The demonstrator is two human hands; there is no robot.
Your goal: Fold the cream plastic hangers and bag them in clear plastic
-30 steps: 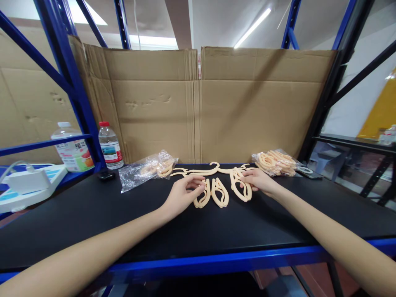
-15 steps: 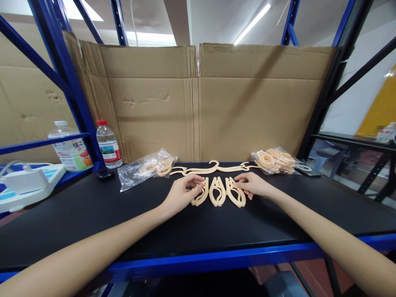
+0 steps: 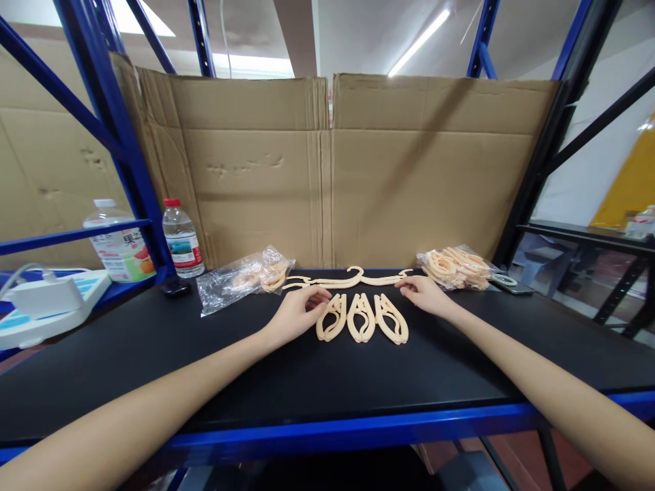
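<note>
Three folded hangers lie side by side on the bench [image 3: 327, 389]: the left one [image 3: 340, 322], the middle one [image 3: 352, 324] and the right one [image 3: 402, 326], out of any wrapping and none opened out. The left hand [image 3: 299, 312] is beside the left one, fingers loosely spread from the thumb; whether a tip touches it I cannot tell. The right hand [image 3: 422, 296] is just beyond the right one, fingers loosely bent, apparently holding nothing. Behind the row lies a spread-out hanger [image 3: 358, 279], hook away from the person. I judge the row of three laid out, with unfolding done only on that far piece. More pale hangers sit in the left bag [image 3: 253, 276] and the fuller right bag [image 3: 455, 268], before the cardboard [image 3: 256, 184].
</note>
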